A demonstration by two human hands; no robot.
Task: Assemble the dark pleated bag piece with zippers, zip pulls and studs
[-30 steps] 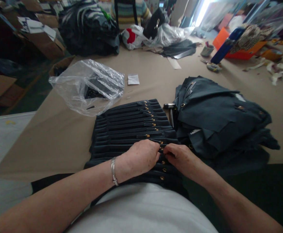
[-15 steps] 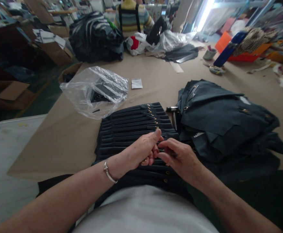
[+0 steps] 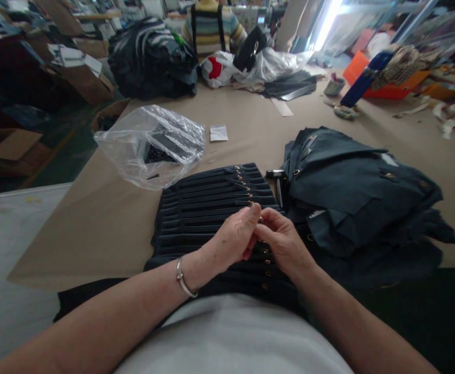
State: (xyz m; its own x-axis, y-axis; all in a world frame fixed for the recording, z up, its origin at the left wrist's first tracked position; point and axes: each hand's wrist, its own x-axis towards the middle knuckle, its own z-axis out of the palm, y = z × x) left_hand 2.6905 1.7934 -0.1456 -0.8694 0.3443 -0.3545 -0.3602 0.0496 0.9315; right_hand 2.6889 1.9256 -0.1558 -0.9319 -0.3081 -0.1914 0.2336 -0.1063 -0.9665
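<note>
A row of overlapping dark fabric pieces with zippers (image 3: 196, 208) lies in front of me, small gold zipper pulls lined up along its right part. Above these pieces my left hand (image 3: 233, 236) is closed, thumb pointing up, with a silver bangle on the wrist. My right hand (image 3: 285, 241) meets it, thumb and forefinger pinched together at the left fingers. Whatever small thing sits between the fingertips is hidden. Close by on the right rises a pile of dark fabric pieces (image 3: 352, 192) with gold fittings. A black-capped pen (image 3: 275, 173) lies between row and pile.
A clear plastic bag (image 3: 126, 140) with dark contents lies at the left, beside a small white paper (image 3: 218, 133). Farther back are a dark fabric heap (image 3: 151, 62), scissors (image 3: 345, 111), a cup (image 3: 334, 86) and an orange box (image 3: 395, 91). Another person (image 3: 208, 28) sits beyond the table.
My right hand has tilted up and closed in against my left fingers. A dark bit visible in the right fingers earlier is now hidden. The left wrist has shifted slightly right.
</note>
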